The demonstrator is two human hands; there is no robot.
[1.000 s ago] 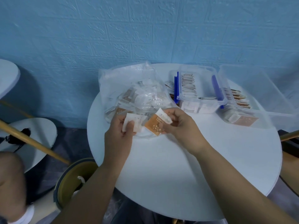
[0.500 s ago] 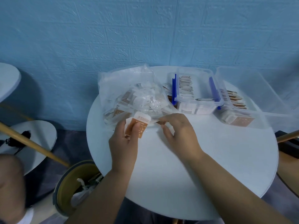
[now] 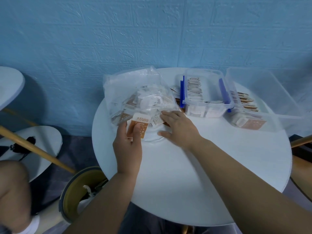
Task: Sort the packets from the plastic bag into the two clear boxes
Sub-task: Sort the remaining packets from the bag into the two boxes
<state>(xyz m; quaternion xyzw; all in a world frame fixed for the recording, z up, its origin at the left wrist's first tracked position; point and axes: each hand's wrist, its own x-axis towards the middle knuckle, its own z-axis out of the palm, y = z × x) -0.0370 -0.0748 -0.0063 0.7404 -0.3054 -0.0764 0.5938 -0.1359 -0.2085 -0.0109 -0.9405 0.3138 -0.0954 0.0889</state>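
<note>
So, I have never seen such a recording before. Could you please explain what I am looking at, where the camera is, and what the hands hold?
There is no machine here. A person works with two bare hands, and the single camera sits on the person's head, looking forward and down. That is why both arms enter from the bottom of the picture.

On the round white table lies a plastic bag full of small packets. To its right stand a clear box with blue latches and a larger clear box, both with packets inside.

The left hand pinches an orange-and-white packet near the bag. The right hand holds nothing; its straight fingers touch the loose packets by the bag.
</note>
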